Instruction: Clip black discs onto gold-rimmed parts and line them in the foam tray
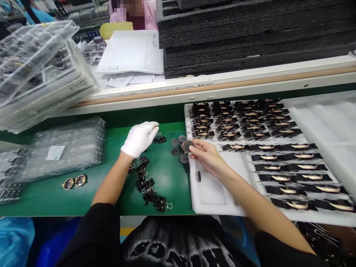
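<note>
My left hand, in a white glove, is over the green mat with its fingertips pinched beside some black binder clips; what lies between them is too small to tell. Bare, my right hand holds a round dark disc with a gold rim between thumb and fingers. Around that disc on the mat lie several loose dark round discs. Below my left hand, more black binder clips form a curved line. A further disc stands on edge against the white tray.
On the right, the white foam tray bears rows of clipped gold-rimmed pieces. Two round gold-rimmed pieces and clear plastic trays lie left. Behind a white ledge are papers, black foam sheets and a person.
</note>
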{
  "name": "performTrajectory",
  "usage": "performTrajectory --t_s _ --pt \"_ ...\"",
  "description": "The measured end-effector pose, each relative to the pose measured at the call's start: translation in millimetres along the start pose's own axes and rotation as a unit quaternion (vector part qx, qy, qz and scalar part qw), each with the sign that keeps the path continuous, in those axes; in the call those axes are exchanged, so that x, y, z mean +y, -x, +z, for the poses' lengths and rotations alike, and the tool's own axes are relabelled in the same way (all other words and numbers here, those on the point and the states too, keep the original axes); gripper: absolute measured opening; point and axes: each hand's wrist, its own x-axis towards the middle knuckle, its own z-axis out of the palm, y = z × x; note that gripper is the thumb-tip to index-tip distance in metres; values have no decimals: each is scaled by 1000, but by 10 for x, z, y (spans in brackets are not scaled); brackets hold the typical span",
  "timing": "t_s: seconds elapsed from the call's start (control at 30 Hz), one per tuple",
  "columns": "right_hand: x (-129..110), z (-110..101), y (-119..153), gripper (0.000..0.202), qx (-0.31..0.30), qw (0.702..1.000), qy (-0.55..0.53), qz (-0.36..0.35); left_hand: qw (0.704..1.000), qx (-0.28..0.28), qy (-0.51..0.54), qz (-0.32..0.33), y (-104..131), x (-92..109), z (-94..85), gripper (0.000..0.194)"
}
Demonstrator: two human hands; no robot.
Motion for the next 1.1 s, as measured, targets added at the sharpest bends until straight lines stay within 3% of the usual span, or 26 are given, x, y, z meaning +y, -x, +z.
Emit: performTrajectory --t_s 0.07,0.13,0.2,0.3,0.37,0.43,0.57,0.63,0.73,0.87,1.03,1.1 --pt "-13 -8 6 36 -7 999 -34 31 994 -20 -107 29 -93 -18 107 46" --pt "-5 -18 4 37 -7 997 -64 46 982 -76 -168 46 -193 6 217 48" --pt "7 -29 -8 34 -8 995 -92 49 975 -120 -181 54 -270 42 276 41" --pt "-5 -39 -28 28 -31 990 -125 55 974 -144 -161 73 -285 95 226 33" --pt "-44 -37 -26 23 -52 987 -141 61 987 -130 -87 47 -212 151 133 37" --pt "-92 -30 -3 18 -80 980 -168 69 992 -97 75 -11 -87 254 50 42" --pt "-136 -17 73 13 -151 953 -249 86 910 -39 402 -92 190 605 51 37" --pt "-126 -5 100 16 -162 953 -245 72 877 -16 467 -110 285 788 117 31" --pt "-93 33 114 22 -158 966 -201 40 861 -9 495 -117 349 952 209 26" --pt "-24 96 104 29 -158 973 -164 29 878 -39 465 -102 359 919 231 28" --pt "90 110 70 31 -143 979 -142 -2 947 -39 296 -122 364 773 166 48" --pt "118 115 71 30 -142 981 -134 -9 963 -58 242 -106 367 748 157 45"
